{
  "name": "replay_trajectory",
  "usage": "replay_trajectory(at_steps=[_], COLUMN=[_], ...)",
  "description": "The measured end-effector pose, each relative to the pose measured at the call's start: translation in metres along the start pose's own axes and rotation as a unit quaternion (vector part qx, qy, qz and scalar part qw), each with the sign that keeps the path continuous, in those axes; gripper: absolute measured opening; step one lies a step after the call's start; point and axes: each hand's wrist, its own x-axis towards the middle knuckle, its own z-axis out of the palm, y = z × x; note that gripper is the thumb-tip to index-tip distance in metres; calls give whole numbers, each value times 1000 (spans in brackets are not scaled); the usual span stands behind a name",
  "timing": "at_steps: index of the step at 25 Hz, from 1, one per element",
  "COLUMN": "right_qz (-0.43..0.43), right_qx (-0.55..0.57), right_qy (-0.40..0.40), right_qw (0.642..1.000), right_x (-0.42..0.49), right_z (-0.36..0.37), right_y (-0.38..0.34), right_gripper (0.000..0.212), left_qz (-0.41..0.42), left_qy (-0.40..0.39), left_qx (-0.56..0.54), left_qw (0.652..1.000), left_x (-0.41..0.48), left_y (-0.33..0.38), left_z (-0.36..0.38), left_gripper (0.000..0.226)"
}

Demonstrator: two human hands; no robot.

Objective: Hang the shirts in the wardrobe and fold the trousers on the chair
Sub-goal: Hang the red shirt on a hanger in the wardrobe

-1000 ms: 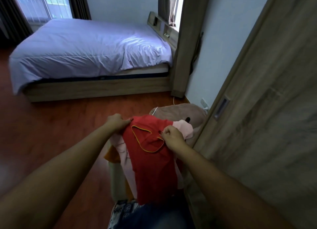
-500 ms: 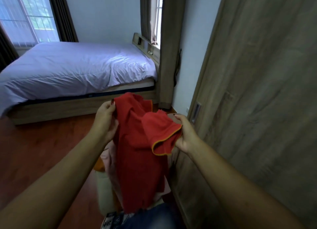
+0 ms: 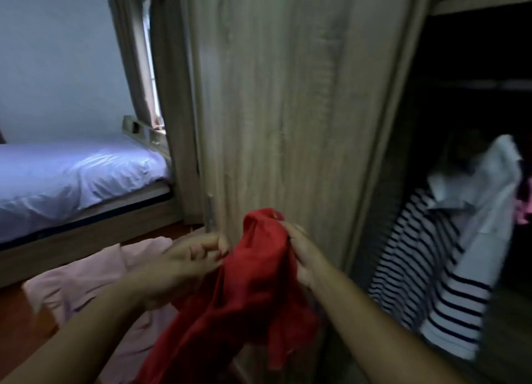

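Observation:
A red shirt (image 3: 253, 291) hangs bunched between both hands in front of the wooden wardrobe door (image 3: 288, 110). My left hand (image 3: 187, 257) pinches its left edge. My right hand (image 3: 302, 254) grips its right side near the top. To the right, the wardrobe interior (image 3: 466, 96) is dark and open, with a navy-and-white striped shirt (image 3: 426, 271) and a pale grey shirt (image 3: 483, 188) hanging inside. A pink garment (image 3: 95, 280) lies below my left arm; the chair under it is hidden.
A bed with a lilac cover (image 3: 72, 176) stands at the left on a reddish wooden floor (image 3: 26, 326). A curtain and window (image 3: 138, 75) sit beside the wardrobe's side panel. A shelf edge (image 3: 483, 1) runs across the wardrobe top.
The view has swung right and up from the chair to the open wardrobe. Both hands have carried the red shirt along and bunched it closer together.

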Motion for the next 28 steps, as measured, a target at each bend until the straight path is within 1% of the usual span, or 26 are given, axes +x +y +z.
replay_trajectory(at_steps=[1,2,3,4,5,6,7,8,9,10,11,12,13,15,17,18,20,22,24,25,26,28], right_qz=[-18,-26,-31,-40,-48,-62,-68,-72,-82,-100,-121,-140,-161,-202,-229,-243,-268,-276,-269,-270,-277,-299], right_qx=[3,9,15,16,9,-1,-6,-7,-9,-8,-4,-2,-3,-3,-1,-2,-3,-25,-57,-74,-88,-81], right_qy=[4,5,6,14,28,47,56,60,67,82,95,106,115,132,143,151,173,204,256,290,323,344], right_qw=[1000,1000,999,999,998,997,996,996,994,992,988,985,980,970,963,958,948,939,927,915,901,887], right_x=[-23,-44,-64,-82,-97,-114,-128,-142,-158,-171,-184,-192,-204,-222,-238,-246,-259,-270,-272,-269,-264,-251], right_z=[-15,-29,-41,-54,-64,-74,-81,-86,-88,-91,-95,-98,-99,-102,-107,-110,-120,-132,-148,-156,-165,-178], right_y=[-17,-32,-46,-57,-67,-78,-88,-98,-109,-120,-131,-141,-151,-170,-185,-191,-198,-202,-204,-204,-204,-206], right_gripper=[18,15,21,23,22,21,22,23,25,26,27,25,23,22,27,28,30,32,24,20,20,24], left_qz=[-26,-50,-72,-81,-72,-34,27,103,175,231,269,290,306,314,304,302,308,320,335,330,323,324], left_qy=[-43,-90,-123,-136,-120,-81,-25,32,61,66,52,40,26,7,-29,-28,12,50,59,57,55,52], left_qx=[41,71,87,93,94,99,117,161,212,265,305,336,346,339,311,300,295,309,334,337,337,338], left_qw=[998,992,986,983,986,991,992,981,960,934,912,895,886,887,900,904,904,894,879,880,883,882], left_x=[4,11,18,28,39,56,71,87,101,114,128,138,150,168,180,185,192,198,206,208,208,211], left_y=[-10,-21,-29,-35,-39,-45,-50,-57,-62,-69,-77,-87,-95,-100,-100,-98,-91,-73,-48,-34,-21,2], left_z=[19,37,56,76,91,107,120,133,150,168,186,201,215,238,252,257,255,245,233,230,228,226], left_gripper=[15,11,13,14,19,24,23,14,5,5,11,16,19,26,35,37,33,35,45,51,56,62])
